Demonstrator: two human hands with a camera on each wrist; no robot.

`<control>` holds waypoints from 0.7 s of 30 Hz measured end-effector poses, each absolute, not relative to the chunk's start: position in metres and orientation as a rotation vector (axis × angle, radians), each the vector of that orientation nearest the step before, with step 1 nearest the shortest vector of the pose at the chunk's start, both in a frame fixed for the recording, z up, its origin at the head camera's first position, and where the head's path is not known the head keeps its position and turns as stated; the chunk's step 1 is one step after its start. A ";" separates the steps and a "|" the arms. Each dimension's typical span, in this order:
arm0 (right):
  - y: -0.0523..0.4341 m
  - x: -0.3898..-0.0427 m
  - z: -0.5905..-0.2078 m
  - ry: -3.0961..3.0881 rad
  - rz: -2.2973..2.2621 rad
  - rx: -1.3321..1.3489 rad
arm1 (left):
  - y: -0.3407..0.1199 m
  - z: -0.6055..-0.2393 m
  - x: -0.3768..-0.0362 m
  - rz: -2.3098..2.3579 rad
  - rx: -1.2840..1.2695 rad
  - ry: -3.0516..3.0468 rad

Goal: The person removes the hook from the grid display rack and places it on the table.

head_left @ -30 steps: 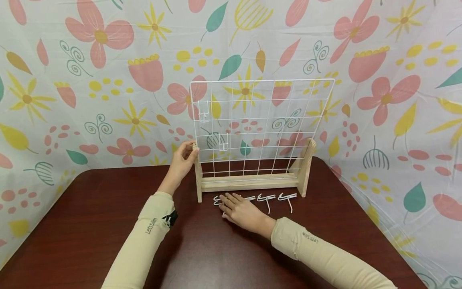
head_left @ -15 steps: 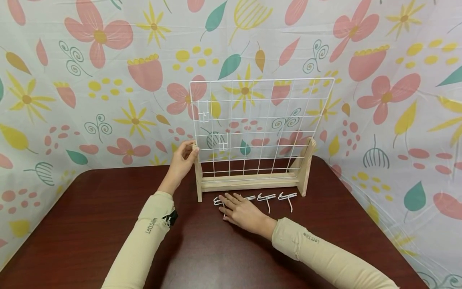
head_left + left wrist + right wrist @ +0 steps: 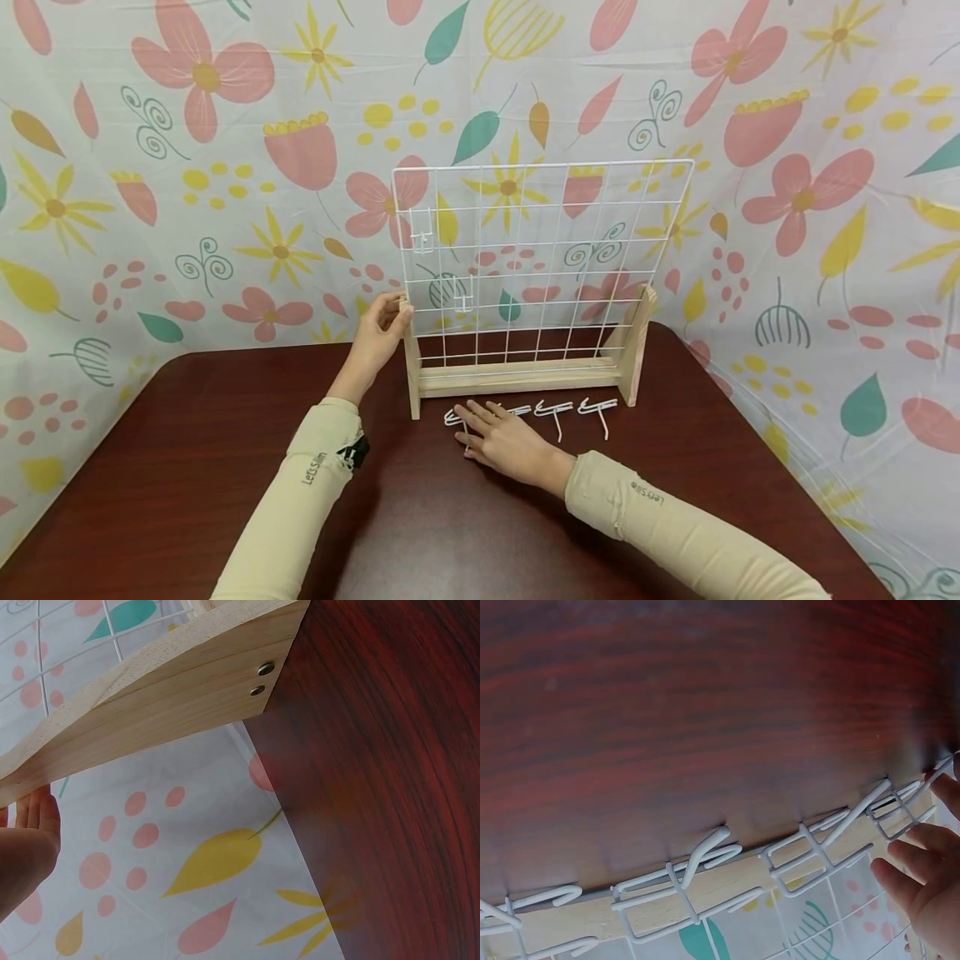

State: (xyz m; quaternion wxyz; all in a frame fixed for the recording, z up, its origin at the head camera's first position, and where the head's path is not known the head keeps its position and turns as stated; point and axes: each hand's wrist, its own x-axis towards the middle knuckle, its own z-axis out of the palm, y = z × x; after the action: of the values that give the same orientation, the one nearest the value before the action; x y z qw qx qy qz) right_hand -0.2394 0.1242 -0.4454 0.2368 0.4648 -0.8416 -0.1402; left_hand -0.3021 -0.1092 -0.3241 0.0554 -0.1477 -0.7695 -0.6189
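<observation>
A white wire grid panel (image 3: 525, 217) stands upright in a pale wooden stand (image 3: 517, 383). My left hand (image 3: 382, 325) grips the top of the stand's left side post; in the left wrist view its fingers (image 3: 46, 817) lie against the post's edge. Low over the table, my right hand (image 3: 506, 442) has its fingers spread and touches the leftmost loose white wire hook (image 3: 453, 417). The neighbouring hook (image 3: 519, 411) is partly covered by that hand. Other hooks (image 3: 682, 885) lie in the same row. On the grid's left side hang an upper hook (image 3: 423, 242) and a lower hook (image 3: 463, 303).
The dark reddish-brown table (image 3: 225, 450) carries the stand and the row of hooks in front of it. Behind the table hangs a floral curtain (image 3: 247, 167). The stand's right side post (image 3: 636, 350) rises near the table's far right corner.
Under my right hand the leftmost hook has shifted slightly, and its prong now shows beside the fingers. The left hand holds its place on the post.
</observation>
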 end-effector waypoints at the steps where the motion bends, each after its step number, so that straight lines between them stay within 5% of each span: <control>1: 0.124 -0.239 -0.445 -2.309 -0.383 1.274 | -0.109 -0.324 -0.302 -1.880 -0.446 -2.337; 21: 0.129 -0.245 -0.428 -2.276 -0.125 1.223 | -0.107 -0.320 -0.299 -1.853 -0.416 -2.369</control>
State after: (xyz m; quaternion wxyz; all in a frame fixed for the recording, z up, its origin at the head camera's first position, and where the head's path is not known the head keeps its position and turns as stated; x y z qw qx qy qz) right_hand -0.2454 0.1294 -0.4275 0.2736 0.4548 -0.8463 -0.0465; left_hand -0.2989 -0.1070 -0.3203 0.0528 -0.1368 -0.7791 -0.6095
